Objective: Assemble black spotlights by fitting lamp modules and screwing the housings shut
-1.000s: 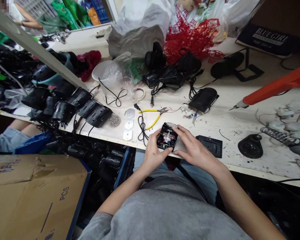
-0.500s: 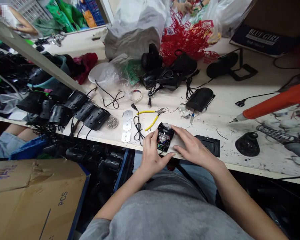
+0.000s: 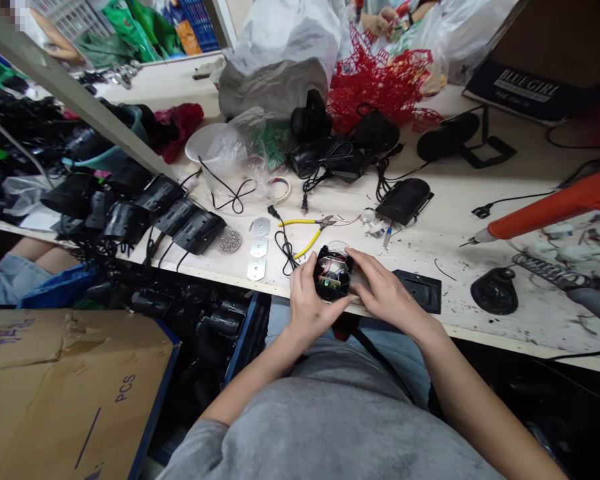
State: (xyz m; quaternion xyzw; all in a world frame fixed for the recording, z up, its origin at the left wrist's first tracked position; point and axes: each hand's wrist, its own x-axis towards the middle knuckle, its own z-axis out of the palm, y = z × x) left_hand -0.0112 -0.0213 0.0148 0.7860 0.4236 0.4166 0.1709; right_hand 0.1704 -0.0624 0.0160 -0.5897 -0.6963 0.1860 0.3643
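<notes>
While above the counter's front edge (image 3: 215, 278), a round black plastic housing (image 3: 333, 273) with coloured wires inside, cupped between both hands. Left hand (image 3: 307, 300) curled against its side, right hand (image 3: 385, 290) half open, fingertips (image 3: 353, 254) on the rim.

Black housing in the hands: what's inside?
Inside the black plastic housing are thin wires, some red, and what looks like a small circuit board. The left hand and right hand cover its sides; its underside is hidden.
</notes>
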